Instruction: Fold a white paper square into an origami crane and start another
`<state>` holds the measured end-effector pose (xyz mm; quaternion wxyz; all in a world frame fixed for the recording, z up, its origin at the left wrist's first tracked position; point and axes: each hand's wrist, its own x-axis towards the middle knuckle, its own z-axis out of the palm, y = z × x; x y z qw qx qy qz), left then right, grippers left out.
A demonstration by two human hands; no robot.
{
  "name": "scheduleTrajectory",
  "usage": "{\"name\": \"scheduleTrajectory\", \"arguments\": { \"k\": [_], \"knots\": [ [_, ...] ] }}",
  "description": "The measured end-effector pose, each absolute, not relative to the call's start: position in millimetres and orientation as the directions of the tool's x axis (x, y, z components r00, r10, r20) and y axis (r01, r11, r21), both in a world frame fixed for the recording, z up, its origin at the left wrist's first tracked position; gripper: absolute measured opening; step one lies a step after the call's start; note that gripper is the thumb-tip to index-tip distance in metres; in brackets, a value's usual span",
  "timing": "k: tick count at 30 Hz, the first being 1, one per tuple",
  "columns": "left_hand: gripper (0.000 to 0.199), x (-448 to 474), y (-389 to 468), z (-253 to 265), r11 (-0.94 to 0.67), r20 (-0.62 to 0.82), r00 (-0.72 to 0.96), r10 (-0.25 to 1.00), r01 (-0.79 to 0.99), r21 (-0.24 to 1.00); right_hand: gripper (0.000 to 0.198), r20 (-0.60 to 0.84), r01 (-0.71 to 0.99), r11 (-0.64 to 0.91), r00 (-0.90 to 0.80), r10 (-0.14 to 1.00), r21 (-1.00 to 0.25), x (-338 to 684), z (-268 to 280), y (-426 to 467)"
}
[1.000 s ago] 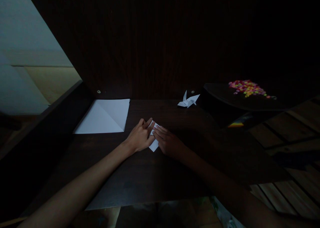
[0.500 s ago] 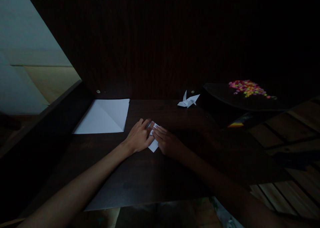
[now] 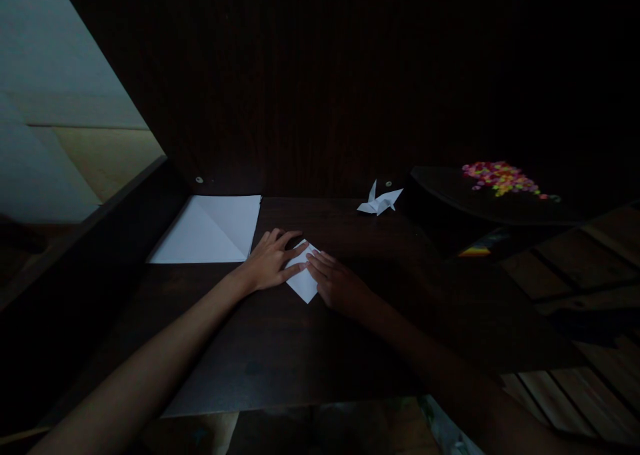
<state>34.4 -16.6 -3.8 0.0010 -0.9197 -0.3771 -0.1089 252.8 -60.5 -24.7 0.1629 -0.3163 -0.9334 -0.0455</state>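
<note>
A small white folded paper (image 3: 305, 286) lies on the dark desk in front of me, one corner pointing toward me. Over its left side my left hand (image 3: 267, 260) is open, with thumb and index fingertip on the paper and the other fingers spread. My right hand (image 3: 340, 285) lies along the right side, fingers stretched out close together and their tips on the sheet. Its thumb is hidden. Behind, near the back panel, stands a white origami crane (image 3: 380, 203).
White paper sheets (image 3: 210, 232), the top one creased diagonally, lie at the back left beside the desk's side board (image 3: 100, 222). On the right a dark curved shelf (image 3: 440, 182) carries a pile of small colourful pieces (image 3: 503, 178). The desk's front edge (image 3: 280, 405) is near me.
My left hand has shifted left and spread its fingers, uncovering more of the folded paper, whose left part now shows wider. My right hand has barely moved. The view has shifted slightly.
</note>
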Motion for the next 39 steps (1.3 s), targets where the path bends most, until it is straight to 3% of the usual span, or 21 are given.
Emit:
{"name": "scheduleTrajectory", "arguments": {
  "k": [30,39],
  "knots": [
    [0.063,37.0,-17.7,1.5,-0.698,0.195,0.684,0.703,0.716,0.008,0.043,0.308,0.614,0.786,-0.737,0.601,-0.065,252.0,-26.6,-60.4],
    [0.068,37.9,-18.3,1.9,-0.690,0.218,0.667,0.713,0.722,0.048,0.042,0.308,0.619,0.784,-0.737,0.602,-0.052,252.0,-26.5,-60.5]
  ]
}}
